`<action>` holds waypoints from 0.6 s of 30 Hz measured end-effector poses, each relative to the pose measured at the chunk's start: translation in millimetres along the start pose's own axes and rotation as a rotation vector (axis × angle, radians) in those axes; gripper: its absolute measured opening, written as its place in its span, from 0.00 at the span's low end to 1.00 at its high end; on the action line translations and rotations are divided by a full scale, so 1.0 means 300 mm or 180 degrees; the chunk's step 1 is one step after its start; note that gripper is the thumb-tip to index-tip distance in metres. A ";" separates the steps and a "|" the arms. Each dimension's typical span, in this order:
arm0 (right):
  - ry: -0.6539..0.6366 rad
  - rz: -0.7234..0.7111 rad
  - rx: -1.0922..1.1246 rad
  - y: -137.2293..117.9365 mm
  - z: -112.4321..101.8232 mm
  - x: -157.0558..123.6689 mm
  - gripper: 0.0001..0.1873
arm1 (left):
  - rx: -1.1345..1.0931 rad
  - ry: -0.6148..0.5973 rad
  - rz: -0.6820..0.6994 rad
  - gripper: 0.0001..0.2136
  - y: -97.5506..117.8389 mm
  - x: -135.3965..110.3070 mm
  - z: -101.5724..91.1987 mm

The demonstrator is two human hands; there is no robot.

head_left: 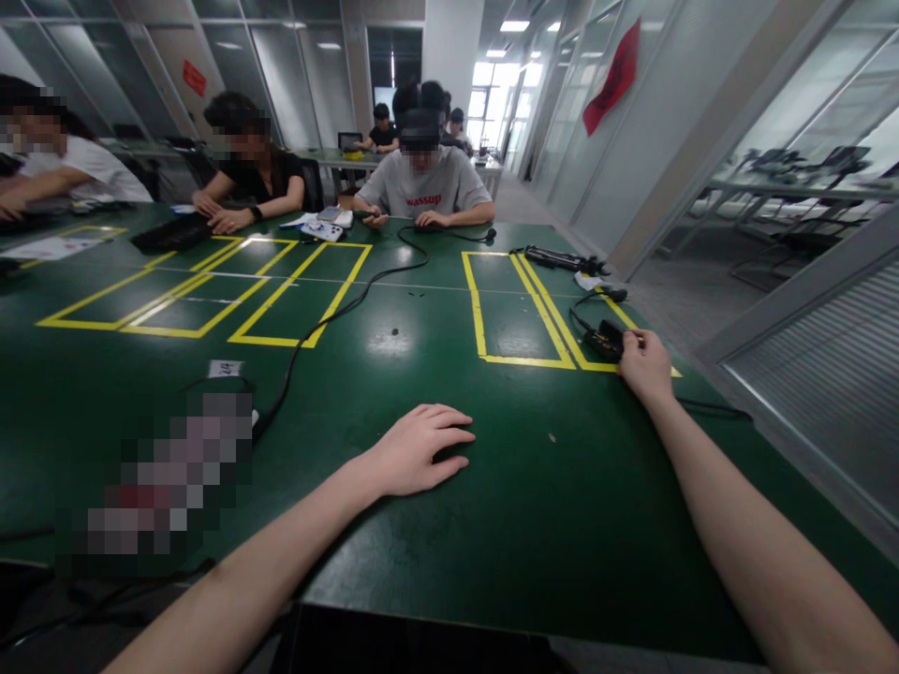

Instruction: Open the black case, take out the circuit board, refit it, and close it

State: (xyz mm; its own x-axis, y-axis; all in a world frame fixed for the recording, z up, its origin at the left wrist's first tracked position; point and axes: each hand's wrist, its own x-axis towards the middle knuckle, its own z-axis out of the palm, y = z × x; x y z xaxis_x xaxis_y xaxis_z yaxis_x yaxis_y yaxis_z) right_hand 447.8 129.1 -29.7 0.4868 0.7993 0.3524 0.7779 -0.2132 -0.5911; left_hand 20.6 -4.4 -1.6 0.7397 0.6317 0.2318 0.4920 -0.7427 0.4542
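Wide green bench [512, 534] across the lower frame; bare left hand [425, 449] at centre, fingers loosely spread, nothing held. Right of frame, bare right hand [647, 363] pinches the small black boxy device [604, 341]: probably light, stiff plastic, best gripped by its sides, sparing the thin black cable [574, 312].

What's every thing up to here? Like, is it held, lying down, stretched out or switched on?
Left hand: palm down, fingers spread, holding nothing.
Right hand: closed on the black device.
Black device: held at one end; on or off, can't tell.
Long black cable: uncoiled, curving.
Black tripod-like thing: lying down.
Yellow tape: stuck in outlines.
Ceiling light: lit.
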 end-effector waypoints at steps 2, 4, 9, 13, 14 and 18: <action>0.0000 0.0236 -0.0073 -0.015 -0.012 0.001 0.23 | -0.0015 0.0012 0.0009 0.13 -0.001 0.000 0.000; -0.0021 0.0399 -0.0143 -0.030 -0.026 0.003 0.20 | -0.0041 0.0002 -0.0004 0.13 -0.002 0.000 0.001; -0.0278 0.0727 -0.0264 -0.058 -0.063 0.004 0.18 | -0.0061 -0.0011 -0.0027 0.13 -0.002 -0.002 -0.001; -0.0391 0.0859 -0.0289 -0.078 -0.077 -0.003 0.18 | -0.0068 -0.0025 -0.0039 0.13 0.001 -0.002 -0.003; -0.0377 0.0863 -0.0292 -0.080 -0.076 -0.005 0.20 | -0.0070 -0.0031 -0.0046 0.14 0.002 -0.002 -0.003; -0.0150 0.0661 -0.0191 -0.067 -0.062 -0.012 0.30 | -0.0093 -0.0041 -0.0059 0.14 0.002 -0.004 -0.004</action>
State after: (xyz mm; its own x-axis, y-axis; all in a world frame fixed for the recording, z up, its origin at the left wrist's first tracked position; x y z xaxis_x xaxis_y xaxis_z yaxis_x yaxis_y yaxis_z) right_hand 437.7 120.0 -5.4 0.6210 0.7598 0.1926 0.6859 -0.4078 -0.6027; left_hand 19.6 -5.2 -0.5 0.7367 0.6421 0.2121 0.4921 -0.7241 0.4832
